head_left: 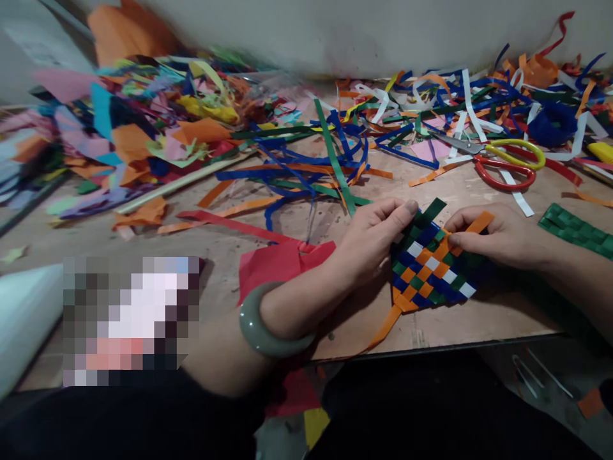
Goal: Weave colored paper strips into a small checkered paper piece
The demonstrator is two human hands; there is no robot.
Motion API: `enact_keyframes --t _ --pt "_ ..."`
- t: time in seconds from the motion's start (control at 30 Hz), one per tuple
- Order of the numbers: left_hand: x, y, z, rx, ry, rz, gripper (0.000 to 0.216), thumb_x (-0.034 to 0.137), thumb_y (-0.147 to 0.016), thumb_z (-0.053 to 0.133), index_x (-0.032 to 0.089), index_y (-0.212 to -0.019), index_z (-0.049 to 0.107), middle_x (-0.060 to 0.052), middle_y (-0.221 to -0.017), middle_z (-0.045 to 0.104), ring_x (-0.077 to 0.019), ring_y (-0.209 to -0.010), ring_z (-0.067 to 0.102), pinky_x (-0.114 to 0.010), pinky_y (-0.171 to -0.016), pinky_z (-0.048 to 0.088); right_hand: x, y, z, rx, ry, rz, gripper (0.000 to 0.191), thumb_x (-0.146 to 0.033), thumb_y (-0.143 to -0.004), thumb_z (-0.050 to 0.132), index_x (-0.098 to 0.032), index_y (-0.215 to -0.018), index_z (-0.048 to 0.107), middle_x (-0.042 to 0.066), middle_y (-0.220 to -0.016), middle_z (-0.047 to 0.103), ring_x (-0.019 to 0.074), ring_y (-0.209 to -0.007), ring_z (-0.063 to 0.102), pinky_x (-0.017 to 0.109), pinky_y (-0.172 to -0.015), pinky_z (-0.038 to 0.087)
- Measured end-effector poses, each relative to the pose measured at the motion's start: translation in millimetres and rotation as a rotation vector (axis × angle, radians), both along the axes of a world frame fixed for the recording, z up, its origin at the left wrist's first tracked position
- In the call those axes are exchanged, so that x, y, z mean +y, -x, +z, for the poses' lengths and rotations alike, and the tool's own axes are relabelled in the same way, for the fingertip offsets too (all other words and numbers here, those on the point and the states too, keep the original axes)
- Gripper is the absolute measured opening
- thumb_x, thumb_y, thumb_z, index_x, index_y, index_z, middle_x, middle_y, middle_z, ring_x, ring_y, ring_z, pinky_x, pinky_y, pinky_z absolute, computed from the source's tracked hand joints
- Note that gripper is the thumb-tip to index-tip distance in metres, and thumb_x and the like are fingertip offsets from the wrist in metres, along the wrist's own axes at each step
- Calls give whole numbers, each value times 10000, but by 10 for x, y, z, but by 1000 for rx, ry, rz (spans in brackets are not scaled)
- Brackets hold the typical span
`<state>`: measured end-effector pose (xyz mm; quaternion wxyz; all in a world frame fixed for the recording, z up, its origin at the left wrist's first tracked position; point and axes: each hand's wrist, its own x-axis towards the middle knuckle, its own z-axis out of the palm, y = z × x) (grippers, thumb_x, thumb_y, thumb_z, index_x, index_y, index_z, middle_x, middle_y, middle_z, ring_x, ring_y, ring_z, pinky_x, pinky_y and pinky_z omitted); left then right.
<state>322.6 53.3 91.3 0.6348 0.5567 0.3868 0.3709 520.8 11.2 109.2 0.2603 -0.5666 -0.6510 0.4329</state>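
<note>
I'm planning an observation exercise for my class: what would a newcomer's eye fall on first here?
Probably the multicoloured woven piece, held between the left hand and right hand near the table's front edge. Next, perhaps, the bright paper scraps heaped at the back left, and the red-and-yellow-handled scissors beyond the right hand.

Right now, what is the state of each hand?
Left hand: closed, holding the woven piece at upper left.
Right hand: closed, pinching the woven piece at upper right.
</note>
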Motion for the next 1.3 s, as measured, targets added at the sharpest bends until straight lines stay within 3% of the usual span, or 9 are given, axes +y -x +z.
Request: enact_keyframes --t 0.27,0.5,0.63,0.73,0.83,0.93,1.03,1.13,1.3 --pt "15 -22 -20 15 -5 40 358 355 -787 787 184 -589 544 55 -564 456 -70 -505 374 -194 -470 311 -8 9 22 0 4 8 190 -396 -722 626 -216 -740 684 0 -689 689 127 -604 579 248 -551 447" --pt "53 -9 -55 -173 220 -103 514 515 -538 966 170 -753 652 45 -668 644 -84 -570 563 -191 -552 471 21 -14 -24 38 -69 -49 186 -399 -719 649 -221 -717 704 5 -686 689 138 -614 597 259 -553 469" --pt "60 -3 -54 -164 265 -118 377 367 -609 930 170 -746 639 43 -674 664 -92 -576 605 -203 -575 514 26 -22 -28 116 -99 -24 216 -428 -759 676 -221 -752 739 20 -765 727 151 -673 632 271 -596 499" --pt "103 6 -117 -141 185 -103 370 435 -689 894 172 -777 650 28 -699 662 -105 -595 620 -217 -577 525 31 -41 -42 161 -51 11 254 -473 -755 719 -225 -797 757 24 -804 733 164 -700 646 289 -616 514" --pt "191 57 -214 -18 -55 -8 388 566 -867 737 188 -897 659 -4 -791 673 -155 -726 681 -261 -655 561 56 -72 -87 192 -4 -51 202 -427 -730 775 -231 -760 732 2 -718 680 155 -672 632 298 -629 522" --pt "273 178 -263 177 -493 82 401 570 -972 608 219 -1164 620 -68 -1095 728 -218 -1035 715 -344 -864 590 108 -107 -141 236 -81 -201 143 -350 -746 787 -233 -728 705 -7 -686 646 147 -676 623 307 -664 528" --pt "291 315 -232 413 -987 50 543 584 -976 609 230 -1382 537 -129 -1407 655 -280 -1304 627 -424 -1072 524 172 -129 -172 311 -192 -333 88 -284 -762 770 -231 -726 710 -1 -737 658 134 -678 611 304 -667 533" --pt "248 372 -193 628 -1379 -34 647 638 -941 643 198 -1408 555 -142 -1401 680 -335 -1369 592 -473 -1158 461 216 -128 -184 435 -199 -421 68 -219 -748 765 -231 -715 707 -7 -759 678 117 -673 619 283 -662 547" --pt "170 312 -219 836 -1627 90 401 352 -1046 544 244 -1428 591 -129 -1504 627 -326 -1422 566 -432 -1100 492 200 -109 -200 551 -128 -424 140 -280 -735 840 -240 -742 707 -2 -796 708 135 -720 668 278 -646 570"
